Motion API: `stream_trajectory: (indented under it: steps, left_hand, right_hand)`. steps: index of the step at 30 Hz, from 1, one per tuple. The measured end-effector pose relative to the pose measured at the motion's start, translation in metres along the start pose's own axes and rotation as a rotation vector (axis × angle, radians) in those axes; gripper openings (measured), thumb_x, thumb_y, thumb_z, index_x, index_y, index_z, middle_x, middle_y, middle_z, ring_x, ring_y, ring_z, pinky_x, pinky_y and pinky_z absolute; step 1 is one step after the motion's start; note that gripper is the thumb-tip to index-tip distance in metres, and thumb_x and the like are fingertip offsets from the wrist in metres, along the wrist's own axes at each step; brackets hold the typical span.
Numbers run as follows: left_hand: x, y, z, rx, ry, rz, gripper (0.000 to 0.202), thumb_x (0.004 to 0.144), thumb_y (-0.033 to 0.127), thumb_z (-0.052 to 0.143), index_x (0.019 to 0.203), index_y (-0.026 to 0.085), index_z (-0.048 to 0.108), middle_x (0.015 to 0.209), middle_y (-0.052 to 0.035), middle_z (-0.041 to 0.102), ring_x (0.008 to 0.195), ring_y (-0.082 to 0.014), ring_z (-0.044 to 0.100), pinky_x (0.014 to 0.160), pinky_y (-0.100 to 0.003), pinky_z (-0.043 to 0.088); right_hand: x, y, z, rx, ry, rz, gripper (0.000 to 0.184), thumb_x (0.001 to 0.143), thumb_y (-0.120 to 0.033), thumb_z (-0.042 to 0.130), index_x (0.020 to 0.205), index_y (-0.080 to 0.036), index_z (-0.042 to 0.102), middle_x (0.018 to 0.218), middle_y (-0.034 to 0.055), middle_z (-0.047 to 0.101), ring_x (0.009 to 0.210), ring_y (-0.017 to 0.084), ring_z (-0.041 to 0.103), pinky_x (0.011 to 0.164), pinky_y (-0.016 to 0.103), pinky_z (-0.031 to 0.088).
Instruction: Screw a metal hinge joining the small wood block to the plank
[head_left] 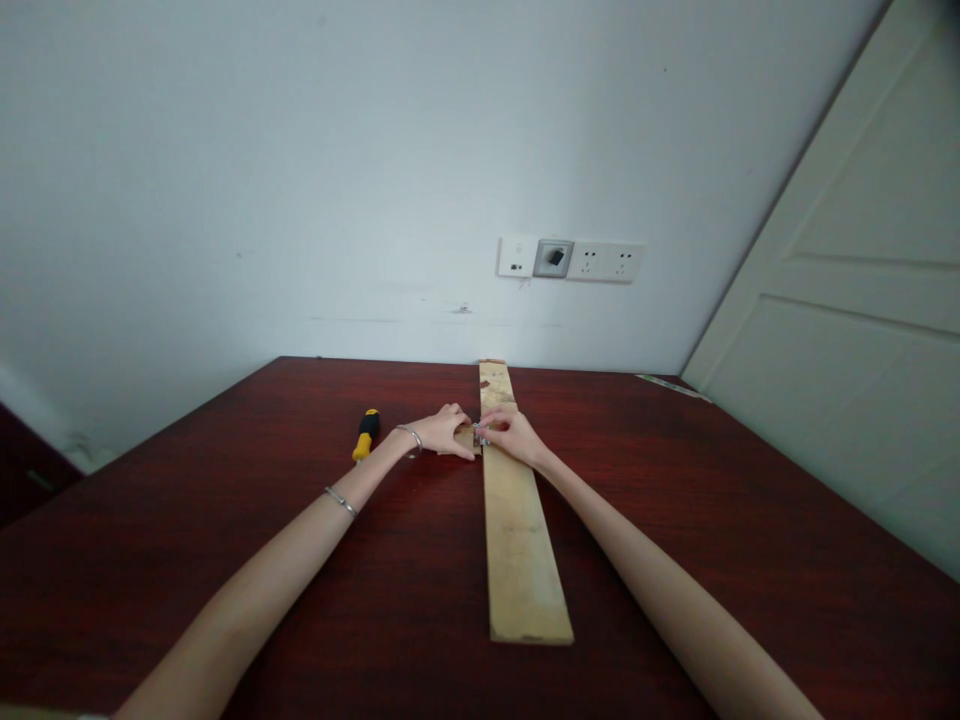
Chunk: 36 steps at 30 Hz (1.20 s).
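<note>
A long pale wooden board (525,545) lies lengthwise on the dark red table. At its left edge, about midway along, sits a small silvery metal piece (478,434), perhaps a hinge; its details are too small to make out. My left hand (439,432), with bracelets on the arm, curls thumb and fingers around a small wooden piece (466,438) beside the board. My right hand (516,436) rests over the board, its fingertips pinched together at the metal piece. Left of my left hand lies a yellow and black screwdriver (367,434), its tip hidden or indistinct.
The table (300,620) meets a white wall (375,180) at the back. Sockets and switches (604,262) are set in the wall. A pale panelled door (862,280) stands at the right. A thin flat strip (673,387) lies at the far right corner.
</note>
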<state>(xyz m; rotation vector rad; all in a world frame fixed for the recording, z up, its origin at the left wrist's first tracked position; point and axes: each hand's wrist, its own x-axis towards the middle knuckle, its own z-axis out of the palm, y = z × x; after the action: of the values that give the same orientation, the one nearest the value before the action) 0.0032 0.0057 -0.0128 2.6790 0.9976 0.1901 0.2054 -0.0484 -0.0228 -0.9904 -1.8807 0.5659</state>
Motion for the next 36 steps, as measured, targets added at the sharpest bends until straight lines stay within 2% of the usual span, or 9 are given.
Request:
stream_trajectory:
  steps: [7,14,28,36]
  left_hand:
    - [-0.002,0.003,-0.006,-0.001,-0.024,0.002,0.076,0.064,0.065,0.068,0.115,0.012,0.056,0.11,-0.0107,0.048,0.108,-0.0259,0.046,0.093,-0.031,0.039]
    - [-0.002,0.002,-0.01,-0.029,-0.047,0.007,0.077,0.064,0.065,0.068,0.117,0.011,0.055,0.111,-0.0112,0.048,0.107,-0.0252,0.046,0.095,-0.033,0.039]
    - [-0.002,0.003,-0.013,-0.04,-0.042,-0.006,0.078,0.063,0.064,0.069,0.117,0.01,0.056,0.111,-0.011,0.049,0.102,-0.0247,0.05,0.088,-0.03,0.041]
    - [-0.002,0.0,-0.011,-0.044,-0.033,0.007,0.079,0.062,0.066,0.07,0.116,0.01,0.057,0.112,-0.0115,0.051,0.099,-0.0245,0.052,0.087,-0.029,0.042]
  right_hand:
    - [-0.001,-0.001,0.001,0.012,-0.021,0.018,0.01,0.074,-0.028,0.068,0.075,-0.02,0.074,0.091,0.0044,0.068,0.09,0.019,0.061,0.086,0.032,0.045]
    - [-0.001,0.001,0.002,0.0,-0.029,0.007,0.008,0.074,-0.027,0.069,0.076,-0.021,0.073,0.093,0.0045,0.067,0.091,0.02,0.061,0.085,0.034,0.045]
    - [-0.002,-0.003,0.001,-0.023,-0.056,-0.025,0.008,0.075,-0.027,0.068,0.075,-0.021,0.072,0.092,0.0037,0.066,0.089,0.019,0.06,0.085,0.034,0.045]
    - [-0.003,0.005,0.004,-0.078,-0.05,-0.018,0.006,0.073,-0.024,0.068,0.075,-0.021,0.073,0.099,0.0043,0.062,0.094,0.018,0.059,0.09,0.034,0.044]
